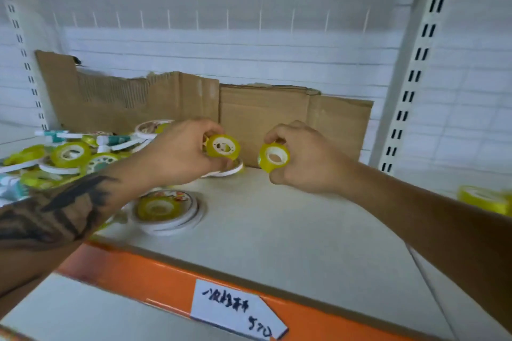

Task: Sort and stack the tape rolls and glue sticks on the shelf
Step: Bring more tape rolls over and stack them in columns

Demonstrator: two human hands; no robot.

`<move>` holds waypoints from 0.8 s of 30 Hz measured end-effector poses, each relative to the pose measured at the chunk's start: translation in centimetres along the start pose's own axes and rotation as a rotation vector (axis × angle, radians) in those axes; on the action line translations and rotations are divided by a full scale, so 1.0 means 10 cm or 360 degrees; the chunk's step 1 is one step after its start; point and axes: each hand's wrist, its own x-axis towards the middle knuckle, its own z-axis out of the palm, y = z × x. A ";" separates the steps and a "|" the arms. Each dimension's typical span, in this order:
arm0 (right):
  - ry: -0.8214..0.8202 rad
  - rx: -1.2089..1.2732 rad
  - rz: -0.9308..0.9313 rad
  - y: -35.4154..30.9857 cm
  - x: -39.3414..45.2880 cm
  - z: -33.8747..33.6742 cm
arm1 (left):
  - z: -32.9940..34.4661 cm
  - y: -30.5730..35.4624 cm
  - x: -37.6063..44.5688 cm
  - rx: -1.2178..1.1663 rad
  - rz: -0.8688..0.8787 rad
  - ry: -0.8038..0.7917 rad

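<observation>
The white shelf (277,230) spreads in front of me with torn cardboard (194,102) propped along its back and a loose heap of tape rolls and glue sticks (69,158) at my left. My left hand (182,152) pinches 1 yellow tape roll (223,146), and my right hand (304,159) grips another yellow roll (274,157). Both rolls are raised above the shelf, near each other but apart.

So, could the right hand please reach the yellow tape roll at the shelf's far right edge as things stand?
Probably not yet: the right hand already grips a yellow tape roll. The path over the bare shelf to the far-right roll looks free.
</observation>
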 end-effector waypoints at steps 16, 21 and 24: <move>-0.0329 -0.0049 0.0248 1.54 -2.28 -1.19 | 1.18 2.23 -0.43 -0.0924 0.0251 -0.0588; -0.0349 0.0070 0.0216 1.75 -2.52 -1.29 | 1.29 2.63 -0.47 -0.1006 0.0250 -0.0645; -0.0311 0.0108 0.0225 1.83 -2.62 -1.37 | 1.32 2.79 -0.49 -0.1075 0.0218 -0.0639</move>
